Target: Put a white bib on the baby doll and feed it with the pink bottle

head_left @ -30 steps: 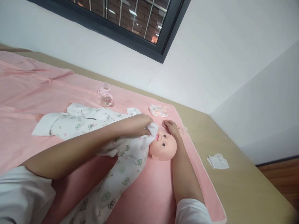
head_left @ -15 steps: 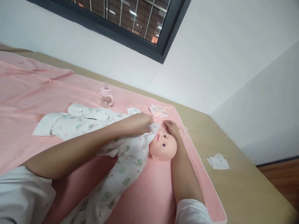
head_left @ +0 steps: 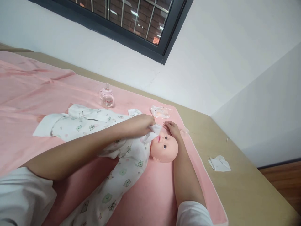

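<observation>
A baby doll (head_left: 166, 149) lies on its back, its bald head toward the right, dressed in a white outfit (head_left: 131, 163) printed with green animals. My left hand (head_left: 143, 124) reaches across the doll's chest, fingers closed on a white tissue (head_left: 155, 128) at its mouth and chin. Beyond the far side of the head, my right hand (head_left: 172, 128) is open with fingers stretched out, and the forearm runs along the top of the head. My left fingertips are partly hidden by the tissue and hand.
A pink blanket (head_left: 150, 191) covers much of the wooden surface (head_left: 246, 191). Toward the wall stand a pink-capped baby bottle (head_left: 107, 97) and a clear plastic packet (head_left: 160, 111). A folded white tissue (head_left: 219, 163) lies at the right. Behind is a dark-framed window (head_left: 162, 53).
The tissue in my left hand has shifted slightly, with a fold now hanging by the doll's chin. My right hand stays in place.
</observation>
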Demonstrator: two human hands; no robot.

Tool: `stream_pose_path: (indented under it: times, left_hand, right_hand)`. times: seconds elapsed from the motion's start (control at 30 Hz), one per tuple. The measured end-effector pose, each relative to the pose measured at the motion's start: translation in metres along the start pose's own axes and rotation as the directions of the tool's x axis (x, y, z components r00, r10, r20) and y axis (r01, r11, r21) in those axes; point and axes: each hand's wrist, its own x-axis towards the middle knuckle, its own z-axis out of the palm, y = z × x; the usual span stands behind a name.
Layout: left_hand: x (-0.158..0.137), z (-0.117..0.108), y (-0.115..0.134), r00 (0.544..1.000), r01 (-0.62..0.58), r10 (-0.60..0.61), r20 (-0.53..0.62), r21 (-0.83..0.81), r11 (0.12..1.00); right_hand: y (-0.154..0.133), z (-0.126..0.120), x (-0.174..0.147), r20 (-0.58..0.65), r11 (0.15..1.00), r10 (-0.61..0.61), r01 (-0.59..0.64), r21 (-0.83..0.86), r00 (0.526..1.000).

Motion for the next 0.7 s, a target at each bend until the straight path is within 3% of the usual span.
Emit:
stream_pose_path:
  times: [0.7]
  left_hand:
    - [0.0005,0.0027,0.0013,0.999,-0.035,0.035,-0.02,-0.032,0.999]
  right_hand:
    - [-0.0007,-0.0006,-0.0002,0.005,1.0,0.002,-0.002,-0.025,1.0]
